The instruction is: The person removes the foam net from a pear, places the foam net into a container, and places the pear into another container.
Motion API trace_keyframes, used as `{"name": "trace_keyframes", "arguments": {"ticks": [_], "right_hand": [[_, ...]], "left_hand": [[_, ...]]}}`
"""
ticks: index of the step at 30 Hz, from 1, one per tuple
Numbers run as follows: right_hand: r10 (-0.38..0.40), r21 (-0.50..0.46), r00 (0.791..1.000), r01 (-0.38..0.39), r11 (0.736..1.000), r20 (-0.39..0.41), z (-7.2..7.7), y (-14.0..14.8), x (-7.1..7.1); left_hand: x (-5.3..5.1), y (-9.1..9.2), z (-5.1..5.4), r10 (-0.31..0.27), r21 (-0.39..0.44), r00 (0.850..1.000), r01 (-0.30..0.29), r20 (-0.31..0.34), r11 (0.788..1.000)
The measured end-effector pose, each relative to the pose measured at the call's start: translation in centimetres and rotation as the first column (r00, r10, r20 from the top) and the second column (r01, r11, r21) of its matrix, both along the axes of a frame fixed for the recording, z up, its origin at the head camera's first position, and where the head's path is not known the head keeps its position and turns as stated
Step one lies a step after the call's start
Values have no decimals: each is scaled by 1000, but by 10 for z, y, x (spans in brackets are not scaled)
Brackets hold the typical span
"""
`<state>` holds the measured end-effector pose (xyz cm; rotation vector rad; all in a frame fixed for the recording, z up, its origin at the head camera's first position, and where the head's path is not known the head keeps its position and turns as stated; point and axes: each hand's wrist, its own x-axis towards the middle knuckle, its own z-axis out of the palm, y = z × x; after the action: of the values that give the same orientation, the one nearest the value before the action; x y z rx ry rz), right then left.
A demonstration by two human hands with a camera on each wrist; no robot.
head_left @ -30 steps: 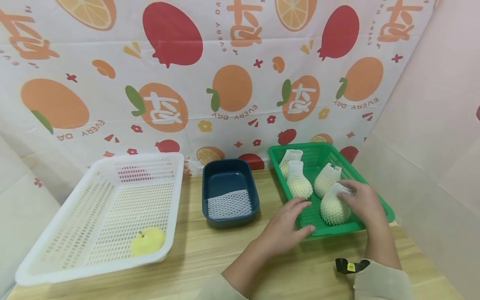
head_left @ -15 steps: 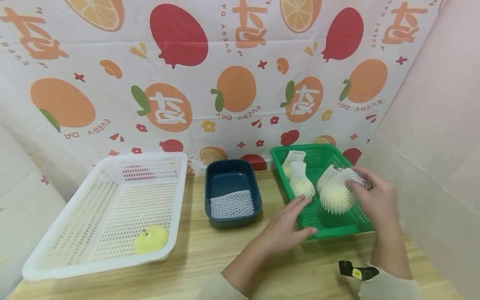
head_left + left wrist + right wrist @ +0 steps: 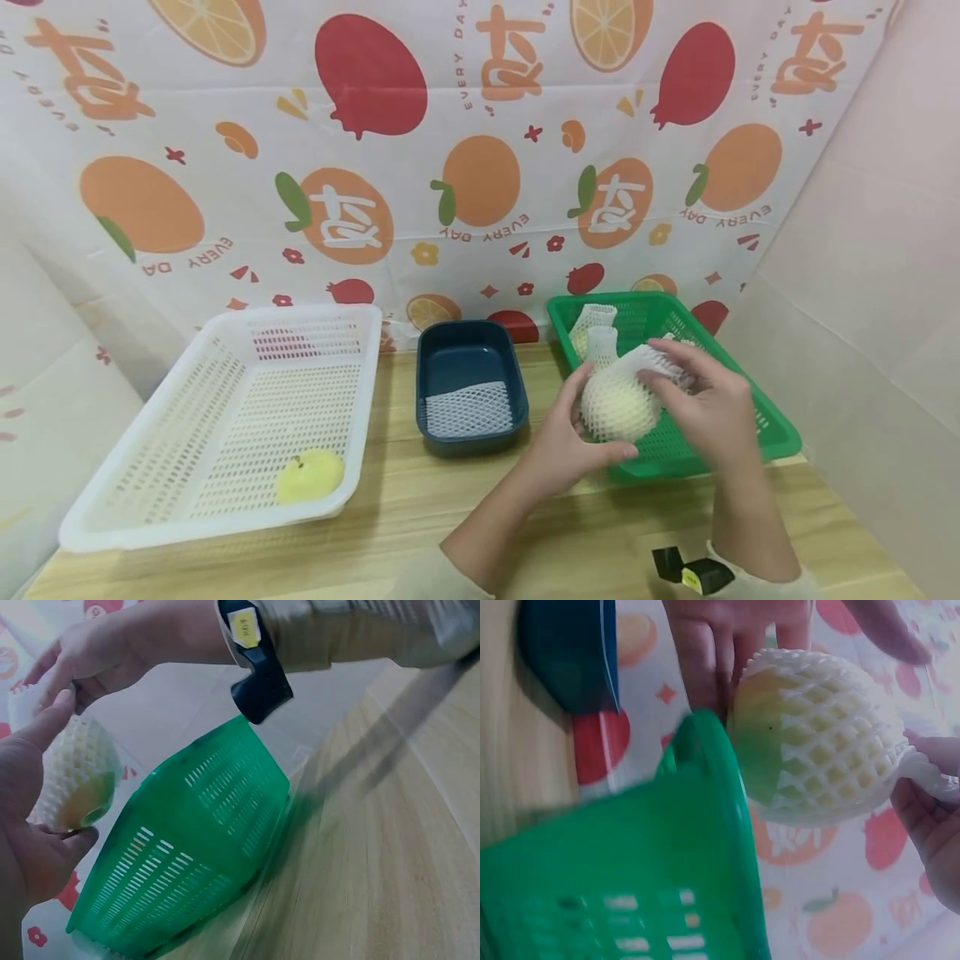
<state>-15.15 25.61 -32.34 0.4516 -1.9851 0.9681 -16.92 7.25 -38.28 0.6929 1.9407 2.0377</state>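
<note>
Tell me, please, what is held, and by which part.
A fruit: the right hand pinches the gathered end of its foam net, while the left hand touches the bare end.

"EVERY DAY" repeats across the fruit-print cloth (image 3: 416, 179), in several directions, beside large stylised characters that cannot be read surely. A yellow label (image 3: 244, 628) on the black wrist strap (image 3: 260, 684) bears illegible marks.

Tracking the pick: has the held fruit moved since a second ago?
Yes: in the head view, the held fruit has moved left, closer to the blue tray.
</note>
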Motion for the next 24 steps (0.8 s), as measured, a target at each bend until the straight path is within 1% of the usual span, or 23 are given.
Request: {"name": "trace_keyframes", "arguments": {"ticks": [3, 5, 6, 7, 9, 11, 12, 13, 16, 18, 19, 20, 22, 24], "right_hand": [[4, 23, 1000, -4, 1000, -4, -2, -11, 2], [1, 28, 1000, -1, 1000, -6, -4, -16, 2], [4, 27, 1000, -3, 1000, -10, -5, -18, 2], [4, 28, 1000, -3, 1000, -11, -6, -20, 2], [13, 18, 1000, -13, 1000, -13, -6, -23, 2], [33, 10, 999, -33, 999, -17, -6, -26, 3], [45, 10, 999, -45, 999, -21, -6, -29, 3], [52, 17, 998, -51, 999, -22, -6, -31, 4], [117, 40, 993, -117, 992, -12, -7, -40, 5], [165, 65, 986, -166, 984, 8, -10, -48, 6], [190, 73, 981, -192, 979, 25, -11, -51, 7], [218, 80, 975, -221, 972, 46, -13, -55, 7], [250, 104, 963, -260, 960, 95, -15, -61, 9], [271, 130, 950, -292, 948, 158, -16, -66, 11]], "left_hand": [[-1, -6, 0, -12, 99, 996, 4, 89, 995], [-2, -11, -2, -56, 180, 987, 28, 152, 983], [-3, -13, -3, -90, 235, 979, 45, 182, 971], [-3, -16, -4, -126, 290, 968, 59, 218, 955], [-4, -21, -7, -207, 400, 938, 83, 277, 913], [-4, -25, -9, -278, 482, 907, 99, 315, 871], [-4, -27, -10, -307, 512, 890, 101, 336, 853], [-4, -28, -11, -331, 533, 873, 99, 359, 840], [-2, -32, -13, -403, 588, 819, 103, 408, 803], [0, -36, -15, -429, 619, 783, 73, 450, 782], [1, -38, -17, -433, 627, 774, 60, 462, 777], [2, -40, -18, -434, 634, 769, 49, 469, 772], [4, -46, -22, -425, 641, 764, 20, 485, 767], [7, -52, -26, -403, 630, 759, -12, 511, 777]]}}
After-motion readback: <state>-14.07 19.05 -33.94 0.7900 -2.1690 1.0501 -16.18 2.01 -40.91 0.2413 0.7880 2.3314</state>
